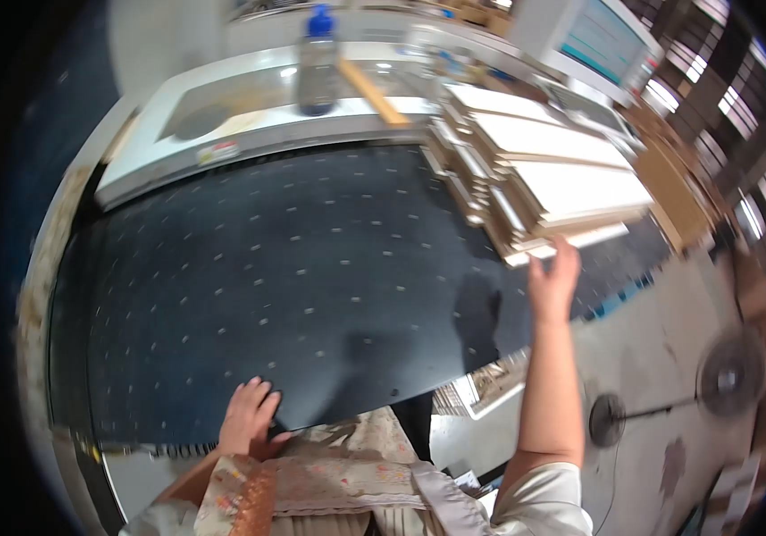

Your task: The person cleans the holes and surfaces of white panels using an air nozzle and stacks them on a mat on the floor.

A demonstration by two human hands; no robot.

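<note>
My right hand (555, 279) is stretched out to the near edge of a stack of white-faced boards (570, 188). Its thumb and fingers are apart at a low board (593, 238) that juts out of the stack; whether they touch it I cannot tell. The boards have brown edges and lie in uneven, stepped layers on the right part of a dark worktable (311, 295) dotted with small pale marks. My left hand (251, 416) lies on the table's front edge with its fingers loosely spread, holding nothing.
Behind the worktable, a white-framed machine bed carries a blue-capped bottle (318, 67) and a yellowish strip (372, 92). A monitor (604, 45) and a keyboard (588, 107) stand back right. A cardboard sheet (673, 196) and a standing fan (729, 380) are at right.
</note>
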